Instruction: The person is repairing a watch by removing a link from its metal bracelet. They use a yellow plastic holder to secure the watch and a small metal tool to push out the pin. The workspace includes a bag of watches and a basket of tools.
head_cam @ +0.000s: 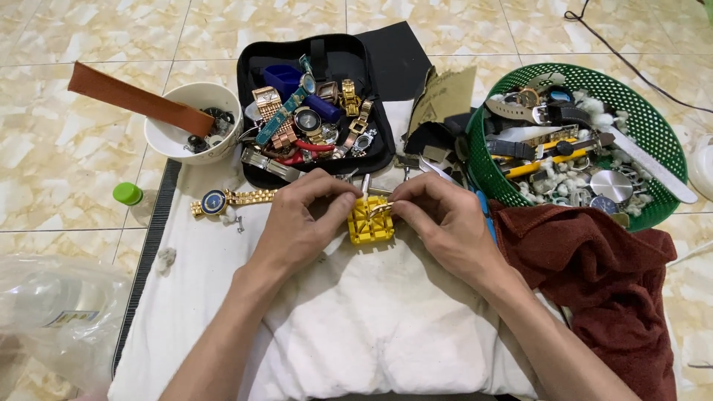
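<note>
A: Head view. Where's the yellow plastic block (370, 220)?

B: Mid white cloth (356, 319), ridged, square, between your hands. Your left hand (301, 223) curls against its left edge, fingertips pressed together. Your right hand (445, 223) pinches a thin metal band (380, 210) across its top.

A: Around it?

B: Black zip case (252, 67) of watches behind; green mesh basket (661, 126) to its right.

Holder block (369, 221) on cloth (356, 319), case (316, 111) behind, basket (661, 141) right, bowl (189, 122) left.
</note>
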